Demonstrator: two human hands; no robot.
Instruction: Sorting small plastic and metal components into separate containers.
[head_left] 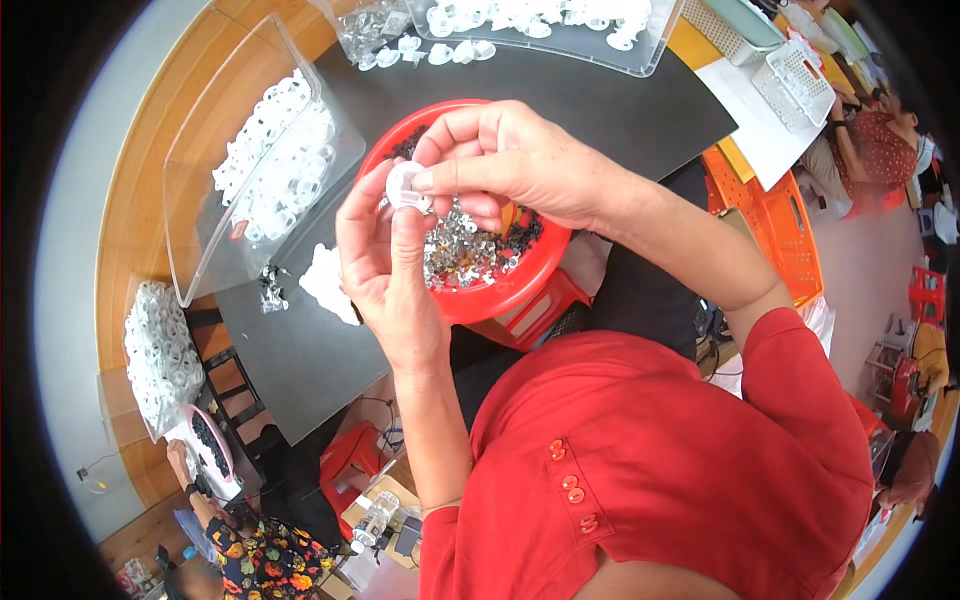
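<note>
Red cloth of the wearer's shirt point(680, 440) fills the lower middle and right of the frame, three buttoned loops down its placket. Both bare forearms reach from it to a white round piece point(405, 186) a little left of the upper centre. Left hand point(392, 285) pinches the piece from below and the left, thumb pressed to its lower edge, fingers curled behind. Right hand point(545, 170) comes across from the right, its thumb lying against the piece's right side, the other fingers bent close together; both grips are nearly closed, with just the piece between them.

Beneath the hands sits a red basin point(505, 303), holding small shiny metal parts point(460, 250) and black parts point(525, 235). Dark table point(310, 365) surface spreads around it, with a crumpled white sheet point(328, 283) just left of the left hand. At upper left a clear tub point(348, 148) holds a heap of white pieces point(285, 190); another clear tub point(640, 70) of them is at the top, a short row of loose ones point(430, 53) beside it. An orange crate point(785, 235) stands at right, and a co-worker in a flowered top point(270, 555) is at lower left.
</note>
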